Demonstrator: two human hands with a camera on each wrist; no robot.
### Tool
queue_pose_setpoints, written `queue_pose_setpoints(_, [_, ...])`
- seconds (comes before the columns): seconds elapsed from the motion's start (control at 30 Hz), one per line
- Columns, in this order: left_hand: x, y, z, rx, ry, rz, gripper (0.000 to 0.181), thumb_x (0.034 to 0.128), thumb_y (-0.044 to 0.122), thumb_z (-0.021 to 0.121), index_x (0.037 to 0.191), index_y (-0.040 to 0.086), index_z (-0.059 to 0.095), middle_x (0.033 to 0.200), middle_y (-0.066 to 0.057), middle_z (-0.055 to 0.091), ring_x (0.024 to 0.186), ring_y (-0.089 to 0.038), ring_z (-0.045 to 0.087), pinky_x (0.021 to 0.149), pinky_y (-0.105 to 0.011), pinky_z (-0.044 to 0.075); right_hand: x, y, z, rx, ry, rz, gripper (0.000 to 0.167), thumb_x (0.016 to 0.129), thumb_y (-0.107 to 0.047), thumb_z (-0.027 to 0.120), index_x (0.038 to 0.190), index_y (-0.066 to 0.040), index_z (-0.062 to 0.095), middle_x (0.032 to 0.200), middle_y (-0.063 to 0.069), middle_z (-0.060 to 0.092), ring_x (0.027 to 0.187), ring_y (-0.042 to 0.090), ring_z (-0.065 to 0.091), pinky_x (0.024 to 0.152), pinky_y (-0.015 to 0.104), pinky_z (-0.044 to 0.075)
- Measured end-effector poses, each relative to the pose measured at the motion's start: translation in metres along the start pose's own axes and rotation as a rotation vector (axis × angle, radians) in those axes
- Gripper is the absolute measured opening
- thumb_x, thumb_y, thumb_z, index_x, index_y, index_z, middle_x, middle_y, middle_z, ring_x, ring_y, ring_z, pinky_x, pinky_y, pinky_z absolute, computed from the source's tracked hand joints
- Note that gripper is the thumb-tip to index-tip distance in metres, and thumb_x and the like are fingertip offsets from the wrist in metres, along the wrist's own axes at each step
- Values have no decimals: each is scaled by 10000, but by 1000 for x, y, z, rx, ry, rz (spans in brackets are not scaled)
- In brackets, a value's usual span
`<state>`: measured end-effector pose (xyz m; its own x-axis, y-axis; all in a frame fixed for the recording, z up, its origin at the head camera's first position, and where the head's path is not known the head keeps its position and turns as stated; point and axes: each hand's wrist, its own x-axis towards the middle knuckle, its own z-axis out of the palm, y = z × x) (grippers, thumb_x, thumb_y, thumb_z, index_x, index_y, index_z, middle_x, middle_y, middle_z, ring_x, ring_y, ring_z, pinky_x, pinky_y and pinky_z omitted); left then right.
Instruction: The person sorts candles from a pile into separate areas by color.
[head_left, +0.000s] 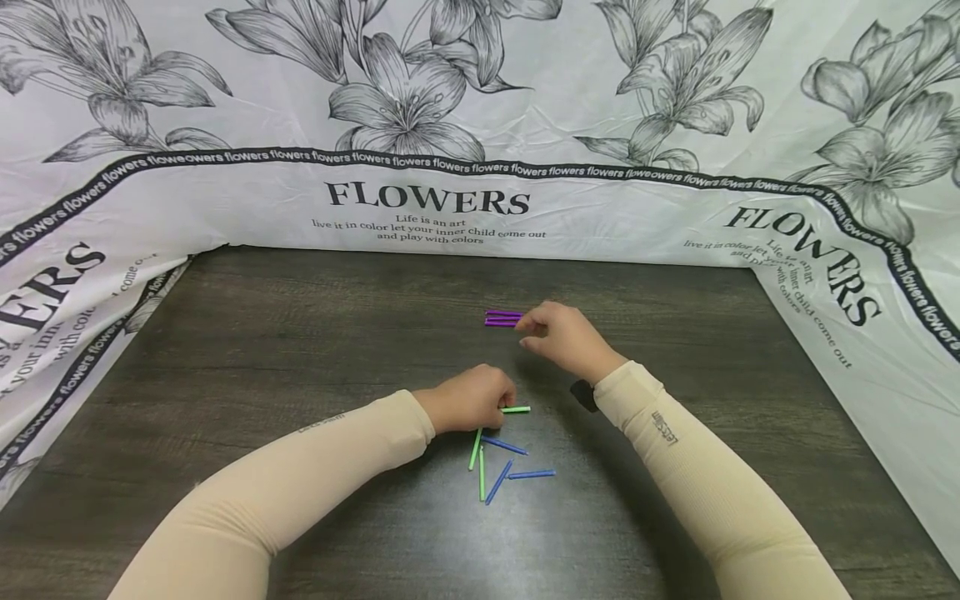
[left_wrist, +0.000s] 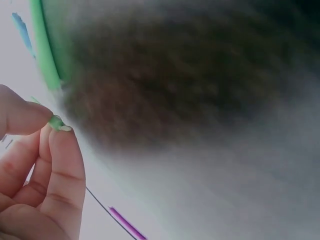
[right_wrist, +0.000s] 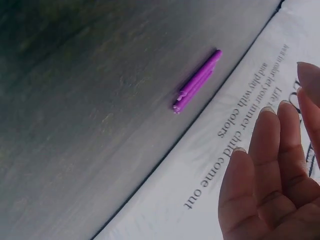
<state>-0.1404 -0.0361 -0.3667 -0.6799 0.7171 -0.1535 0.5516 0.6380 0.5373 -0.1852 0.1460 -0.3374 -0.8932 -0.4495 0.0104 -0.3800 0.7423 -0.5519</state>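
Observation:
My left hand (head_left: 472, 398) pinches a thin green candle (head_left: 516, 409) between thumb and fingers, just above the dark table; its pale tip shows in the left wrist view. Two more green candles (head_left: 482, 475) lie below that hand, beside three blue candles (head_left: 531, 474) scattered at angles. Farther back, purple candles (head_left: 501, 323) are laid side by side. Just right of them hovers my right hand (head_left: 566, 333), its fingers loosely extended and holding nothing. In the right wrist view the purple candles (right_wrist: 197, 82) lie apart from its fingertips.
A white cloth (head_left: 622, 221) with flower prints and lettering stands along the back and both sides of the dark wooden table (head_left: 337, 333). A black band (head_left: 583, 395) sits at my right wrist. Cream sleeves cover both forearms.

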Motion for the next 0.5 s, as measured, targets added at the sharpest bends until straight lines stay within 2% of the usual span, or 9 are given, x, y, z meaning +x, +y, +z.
queue_pose_setpoints(0.3, [-5,-11,-9,-33,49,-20,125,735,-55,659,781,58,688,658,38,538,598,-87,450,543,-214,389,-12,-5,3,32,10,-24,216,875,-120,702,1081,-54,708,1076,65,657,988,230,608,832,397,503])
queue_pose_setpoints(0.5, [-9,-15,-13,-51,67,-62,125,764,-45,669,846,44,701,737,-4,610,639,-96,493,591,-233,435,-21,-10,6,66,14,-79,189,861,-104,711,1045,-61,716,1035,31,655,964,207,602,819,379,498])
